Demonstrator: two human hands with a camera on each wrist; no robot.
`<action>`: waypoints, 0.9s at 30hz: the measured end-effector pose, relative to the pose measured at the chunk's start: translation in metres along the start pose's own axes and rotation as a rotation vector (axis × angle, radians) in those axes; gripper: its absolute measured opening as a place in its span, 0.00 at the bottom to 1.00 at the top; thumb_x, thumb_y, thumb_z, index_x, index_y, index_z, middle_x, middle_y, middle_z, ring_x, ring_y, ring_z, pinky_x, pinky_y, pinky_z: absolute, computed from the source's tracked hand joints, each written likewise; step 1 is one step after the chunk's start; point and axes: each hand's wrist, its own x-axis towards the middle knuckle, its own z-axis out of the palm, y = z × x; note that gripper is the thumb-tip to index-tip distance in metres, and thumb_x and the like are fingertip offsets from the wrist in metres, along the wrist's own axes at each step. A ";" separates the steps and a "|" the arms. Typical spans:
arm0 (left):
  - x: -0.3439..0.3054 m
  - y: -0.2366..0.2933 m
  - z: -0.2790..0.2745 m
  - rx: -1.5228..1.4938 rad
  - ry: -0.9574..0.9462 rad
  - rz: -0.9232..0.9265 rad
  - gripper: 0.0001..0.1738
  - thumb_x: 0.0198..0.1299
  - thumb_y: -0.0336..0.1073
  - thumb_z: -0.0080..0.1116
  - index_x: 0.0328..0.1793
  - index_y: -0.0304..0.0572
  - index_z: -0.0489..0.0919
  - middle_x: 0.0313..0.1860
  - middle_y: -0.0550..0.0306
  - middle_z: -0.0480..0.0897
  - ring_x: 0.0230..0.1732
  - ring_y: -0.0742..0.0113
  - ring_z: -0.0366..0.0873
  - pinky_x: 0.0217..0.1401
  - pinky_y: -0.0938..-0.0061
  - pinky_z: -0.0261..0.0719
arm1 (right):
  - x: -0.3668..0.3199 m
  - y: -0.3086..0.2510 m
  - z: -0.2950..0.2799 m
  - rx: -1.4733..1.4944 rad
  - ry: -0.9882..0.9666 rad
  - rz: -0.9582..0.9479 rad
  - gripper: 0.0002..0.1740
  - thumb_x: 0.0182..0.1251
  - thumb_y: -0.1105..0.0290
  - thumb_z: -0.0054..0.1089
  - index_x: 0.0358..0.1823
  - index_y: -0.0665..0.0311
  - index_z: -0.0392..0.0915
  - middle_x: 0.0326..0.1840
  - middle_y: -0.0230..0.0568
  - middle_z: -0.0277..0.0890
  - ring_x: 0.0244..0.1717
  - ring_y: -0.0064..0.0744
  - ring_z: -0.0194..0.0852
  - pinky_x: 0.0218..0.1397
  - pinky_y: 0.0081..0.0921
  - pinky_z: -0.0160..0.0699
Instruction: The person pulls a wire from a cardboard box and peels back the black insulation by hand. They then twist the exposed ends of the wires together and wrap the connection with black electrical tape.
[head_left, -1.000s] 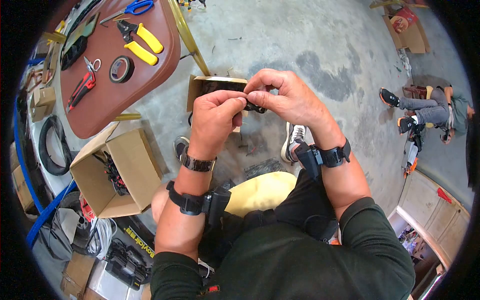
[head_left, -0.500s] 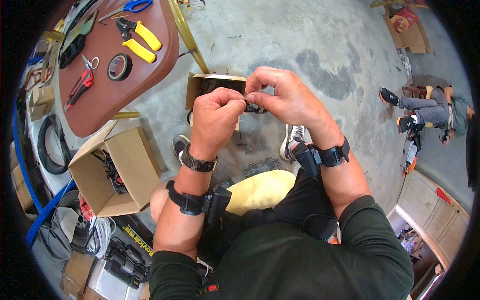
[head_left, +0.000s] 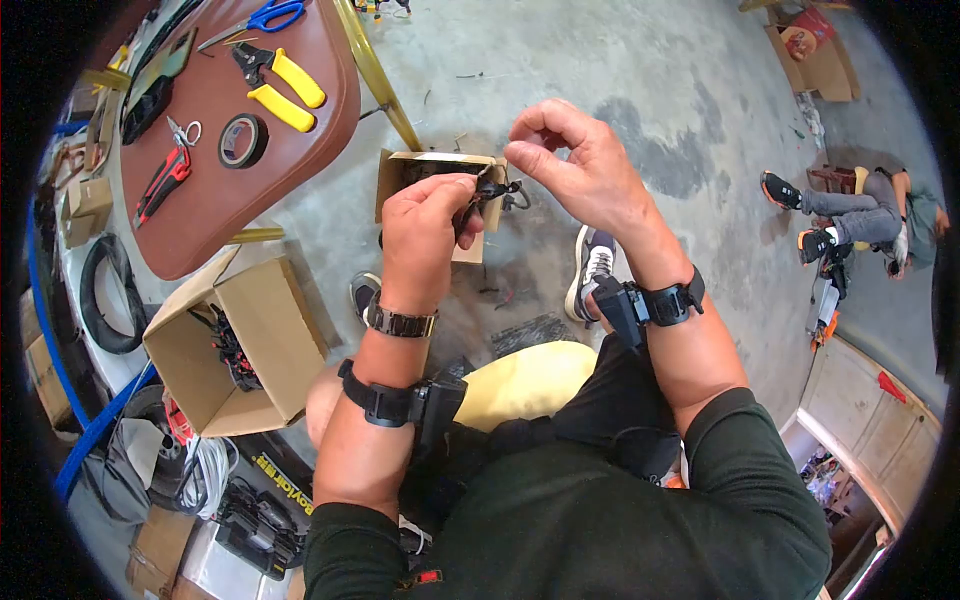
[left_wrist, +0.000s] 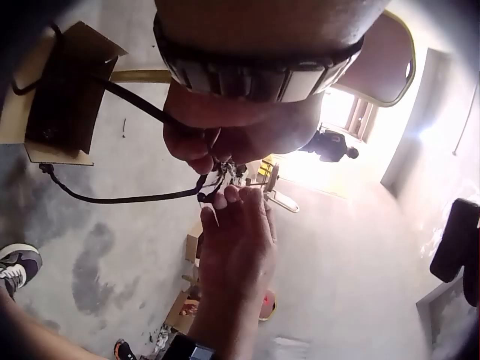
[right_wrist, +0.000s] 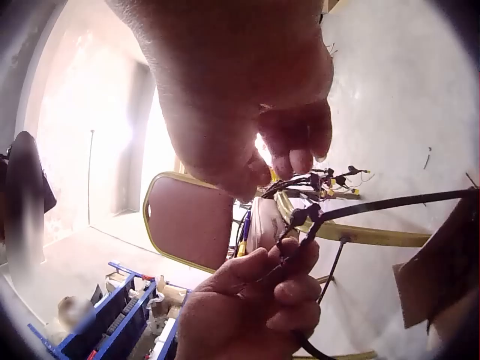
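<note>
The left hand (head_left: pixel 425 230) grips a dark cable (head_left: pixel 490 192) between thumb and fingers, with stripped or branching ends sticking out past the fingertips. In the right wrist view, that hand (right_wrist: pixel 247 311) holds the black cable (right_wrist: pixel 397 204) below a dark joint. Just right of it in the head view, the right hand (head_left: pixel 590 175) is raised, fingers loosely bent and apart from the cable; nothing is visible in it. A cable loop (left_wrist: pixel 127 200) hangs toward a carton (left_wrist: pixel 94 105) in the left wrist view.
A brown seat (head_left: pixel 220 190) at upper left bears yellow-handled strippers (head_left: pixel 280 90), black tape (head_left: pixel 242 140), a red cutter (head_left: pixel 165 182) and blue scissors (head_left: pixel 270 15). Beside the left knee stands an open carton (head_left: pixel 270 320). Another person (head_left: pixel 880 215) sits far right.
The right hand has moved up and right, away from the left fingertips. The left hand has turned slightly, still gripping the cable, and more of the cable shows between the hands.
</note>
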 end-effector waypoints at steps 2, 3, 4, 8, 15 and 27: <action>0.001 0.001 0.000 -0.038 -0.010 -0.002 0.12 0.64 0.31 0.56 0.45 0.27 0.82 0.29 0.55 0.81 0.24 0.68 0.76 0.24 0.78 0.68 | -0.001 -0.001 -0.003 -0.096 -0.023 -0.118 0.07 0.59 0.72 0.68 0.38 0.63 0.80 0.34 0.34 0.75 0.38 0.27 0.73 0.44 0.26 0.74; 0.001 0.002 -0.001 -0.054 -0.012 -0.003 0.12 0.65 0.31 0.55 0.46 0.27 0.82 0.30 0.55 0.81 0.25 0.68 0.76 0.24 0.78 0.69 | 0.000 -0.002 -0.004 -0.139 -0.051 -0.184 0.08 0.58 0.73 0.69 0.38 0.63 0.80 0.35 0.34 0.75 0.39 0.28 0.73 0.45 0.26 0.74; 0.001 0.002 -0.002 -0.071 -0.014 -0.003 0.12 0.65 0.31 0.55 0.46 0.27 0.81 0.31 0.54 0.81 0.25 0.68 0.77 0.24 0.78 0.69 | 0.000 -0.003 -0.005 -0.183 -0.080 -0.252 0.08 0.56 0.74 0.69 0.37 0.63 0.80 0.35 0.35 0.75 0.40 0.30 0.73 0.46 0.27 0.74; 0.000 0.004 -0.004 -0.091 -0.020 -0.012 0.12 0.65 0.31 0.54 0.47 0.26 0.81 0.32 0.54 0.81 0.26 0.68 0.77 0.24 0.77 0.70 | -0.004 -0.001 0.008 -0.288 -0.085 -0.278 0.11 0.51 0.77 0.71 0.36 0.62 0.81 0.37 0.36 0.74 0.44 0.38 0.73 0.49 0.31 0.74; 0.000 0.004 -0.003 -0.093 0.004 0.015 0.13 0.66 0.30 0.53 0.51 0.29 0.80 0.35 0.56 0.81 0.26 0.70 0.77 0.24 0.78 0.70 | -0.004 0.002 0.009 -0.331 -0.067 -0.290 0.09 0.53 0.79 0.68 0.36 0.61 0.80 0.40 0.37 0.76 0.46 0.40 0.74 0.51 0.33 0.74; 0.001 0.003 -0.001 0.014 -0.026 0.161 0.17 0.55 0.21 0.63 0.52 0.33 0.80 0.39 0.59 0.82 0.31 0.76 0.77 0.28 0.83 0.71 | -0.004 -0.004 0.004 -0.298 -0.049 -0.273 0.07 0.53 0.80 0.65 0.33 0.65 0.76 0.38 0.38 0.79 0.46 0.40 0.76 0.52 0.34 0.75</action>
